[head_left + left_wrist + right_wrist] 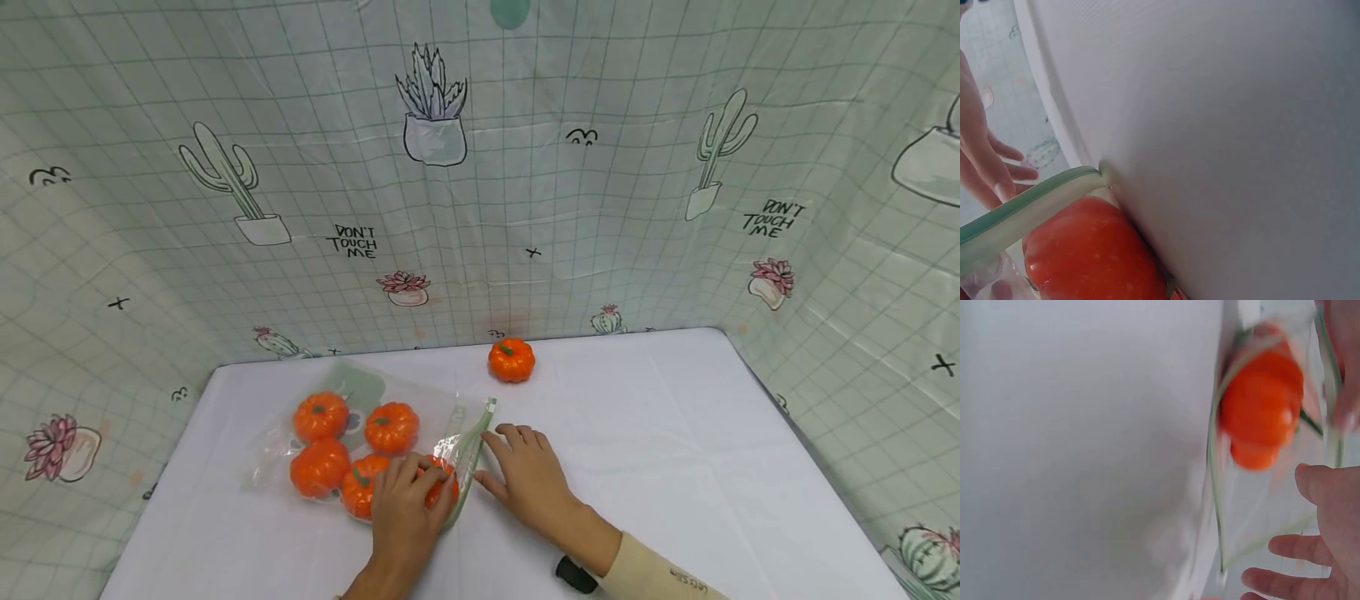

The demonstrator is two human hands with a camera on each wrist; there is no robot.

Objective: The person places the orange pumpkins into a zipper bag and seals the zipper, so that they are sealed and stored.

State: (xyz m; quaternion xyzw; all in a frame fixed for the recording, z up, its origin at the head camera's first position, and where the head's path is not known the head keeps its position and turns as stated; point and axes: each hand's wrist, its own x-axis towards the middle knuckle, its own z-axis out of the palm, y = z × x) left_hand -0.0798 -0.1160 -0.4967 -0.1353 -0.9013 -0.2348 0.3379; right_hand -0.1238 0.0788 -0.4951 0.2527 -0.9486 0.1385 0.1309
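A clear zip bag (431, 400) with a green zip edge (472, 446) lies on its side, its mouth toward the right. Several small orange toy pumpkins (392, 427) are inside it. My left hand (408, 508) is over the mouth end, above one pumpkin (1094, 256), and pinches the bag's upper edge. To the right of the mouth, my right hand (528, 475) has spread, relaxed fingers close to the zip edge and nothing in its grasp. In the right wrist view the zip edge stands parted around a pumpkin (1263, 400), slightly blurred.
One more orange pumpkin (512, 360) sits outside the bag near the back edge of the white table (660, 433). A cactus-printed grid curtain (487, 200) hangs behind and at both sides. Something small and black (576, 575) shows beside the right wrist.
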